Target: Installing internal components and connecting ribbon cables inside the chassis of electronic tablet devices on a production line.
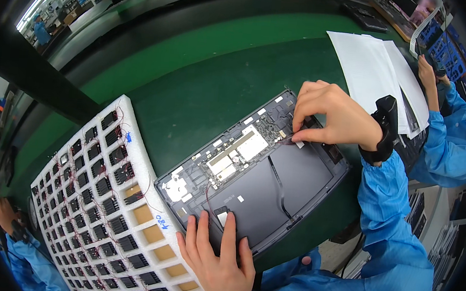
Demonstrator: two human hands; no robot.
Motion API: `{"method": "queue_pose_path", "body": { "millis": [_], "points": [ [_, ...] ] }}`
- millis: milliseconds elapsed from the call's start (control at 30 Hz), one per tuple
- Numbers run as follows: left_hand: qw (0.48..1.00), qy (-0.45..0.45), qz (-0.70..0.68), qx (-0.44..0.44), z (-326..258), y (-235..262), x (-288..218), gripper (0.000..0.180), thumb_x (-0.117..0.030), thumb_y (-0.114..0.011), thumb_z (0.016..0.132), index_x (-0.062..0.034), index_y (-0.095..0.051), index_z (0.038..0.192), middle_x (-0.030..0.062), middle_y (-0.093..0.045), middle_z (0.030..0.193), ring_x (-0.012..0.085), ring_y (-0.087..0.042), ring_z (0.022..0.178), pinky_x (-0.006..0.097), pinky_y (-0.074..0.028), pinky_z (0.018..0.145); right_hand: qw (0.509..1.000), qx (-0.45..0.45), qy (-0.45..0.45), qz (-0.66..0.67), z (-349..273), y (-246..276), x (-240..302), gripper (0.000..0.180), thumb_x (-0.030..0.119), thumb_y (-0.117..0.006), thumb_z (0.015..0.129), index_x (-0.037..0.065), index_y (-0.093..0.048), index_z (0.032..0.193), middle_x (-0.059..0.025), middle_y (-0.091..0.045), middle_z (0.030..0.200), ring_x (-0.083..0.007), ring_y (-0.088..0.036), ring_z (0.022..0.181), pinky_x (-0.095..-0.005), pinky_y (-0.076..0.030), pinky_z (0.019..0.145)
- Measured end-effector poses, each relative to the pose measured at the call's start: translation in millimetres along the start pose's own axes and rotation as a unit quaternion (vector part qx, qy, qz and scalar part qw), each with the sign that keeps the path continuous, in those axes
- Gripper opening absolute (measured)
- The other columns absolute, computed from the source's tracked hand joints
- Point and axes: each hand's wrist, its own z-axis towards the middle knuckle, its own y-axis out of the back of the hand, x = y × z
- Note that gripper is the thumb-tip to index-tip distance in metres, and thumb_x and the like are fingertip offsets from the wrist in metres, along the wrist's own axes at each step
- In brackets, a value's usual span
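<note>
A dark grey laptop chassis (pixel 308 169) lies tilted on the green table, its inside facing up. A circuit board (pixel 273 131) with silvery shield plates runs along its far side, and a black ribbon cable (pixel 278 180) crosses the bare panel. My left hand (pixel 221 275) rests with fingers spread on the near left edge, fingertips by a small black part with a white label (pixel 223 218) and a thin wire. At the board's right end, my right hand (pixel 332 115) is pinched down; what lies between its fingertips is too small to make out.
At the left, a white foam tray (pixel 145 163) holds many black wired parts in slots; several slots nearest the chassis show bare bottoms. White paper sheets (pixel 362 62) lie at the far right. Co-workers in blue sleeves (pixel 448 150) sit to the right and left.
</note>
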Motion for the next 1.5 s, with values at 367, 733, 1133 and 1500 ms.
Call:
{"method": "queue_pose_path", "body": {
  "millis": [367, 733, 1133, 1500],
  "points": [
    [1.000, 0.008, 0.009, 0.010, 2, 2, -2, 0.043, -0.018, -0.064, 0.083, -0.0086, -0.061, 0.124, 0.0251, -0.044, 0.135, 0.0449, -0.037, 0.130, 0.062, -0.021, 0.108, 1.000, 0.025, 0.010, -0.010, 0, -6, 3, 0.007, 0.011, -0.072, 0.074, 0.007, -0.067, 0.075, -0.0019, -0.065, 0.072, -0.0212, -0.059, 0.080, -0.0340, -0.044, 0.073],
    [1.000, 0.007, 0.006, 0.007, 1, 1, -1, 0.042, -0.018, -0.064, 0.082, -0.0084, -0.062, 0.123, 0.0254, -0.044, 0.134, 0.0450, -0.037, 0.130, 0.062, -0.021, 0.108, 0.999, 0.026, 0.037, 0.000, 1, -7, 1, 0.005, 0.009, -0.070, 0.076, 0.006, -0.066, 0.076, -0.0037, -0.066, 0.081, -0.0224, -0.059, 0.080, -0.0348, -0.044, 0.074],
    [1.000, 0.006, 0.008, 0.012, 1, 0, -2, 0.043, -0.019, -0.063, 0.083, -0.0085, -0.062, 0.124, 0.0257, -0.044, 0.134, 0.0455, -0.036, 0.130, 0.062, -0.021, 0.108, 0.999, -0.034, 0.006, 0.020, 3, -21, -3, 0.027, 0.018, -0.076, 0.075, 0.005, -0.074, 0.098, -0.0072, -0.063, 0.091, -0.0244, -0.059, 0.089, -0.0340, -0.049, 0.079],
    [0.999, -0.008, 0.002, -0.047, 3, 5, -7, 0.040, -0.014, -0.062, 0.086, -0.0086, -0.060, 0.125, 0.0258, -0.045, 0.135, 0.0463, -0.039, 0.125, 0.056, -0.029, 0.106, 0.998, -0.056, -0.012, 0.011, 10, -30, 2, 0.027, 0.015, -0.077, 0.072, 0.007, -0.074, 0.098, -0.0064, -0.060, 0.094, -0.0237, -0.056, 0.092, -0.0337, -0.048, 0.079]
  ]
}}
